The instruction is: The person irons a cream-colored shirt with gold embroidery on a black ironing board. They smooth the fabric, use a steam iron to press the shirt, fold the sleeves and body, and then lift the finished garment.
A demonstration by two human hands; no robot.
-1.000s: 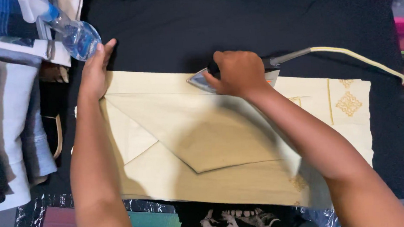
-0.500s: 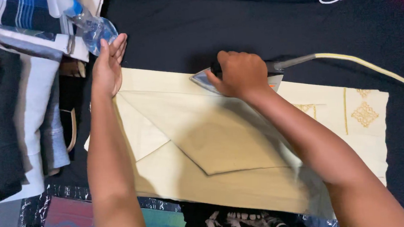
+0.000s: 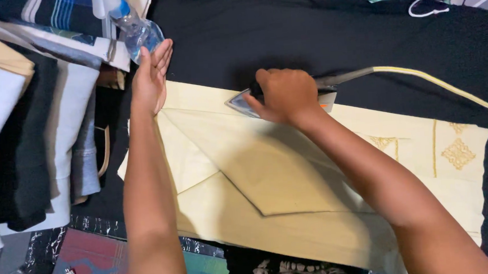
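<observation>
A pale yellow folded garment (image 3: 269, 186) with gold embroidery at its right end lies flat on a black cloth (image 3: 283, 33). My right hand (image 3: 284, 95) grips the handle of a clothes iron (image 3: 242, 104) resting on the garment's upper edge, its tip pointing left. My left hand (image 3: 151, 75) is lifted, fingers together and stretched toward a clear plastic water bottle (image 3: 134, 29) with a blue cap, just short of touching it. The iron's yellowish cord (image 3: 438, 84) trails off to the right.
A stack of folded clothes (image 3: 23, 128) in white, black, grey and tan stands at the left. A patterned mat (image 3: 88, 265) lies at the bottom left. A white hanger (image 3: 433, 1) and coloured fabrics sit at the top right.
My left hand lifted off the garment's left corner and moved up toward the bottle. The right hand stays on the iron at the same spot on the garment.
</observation>
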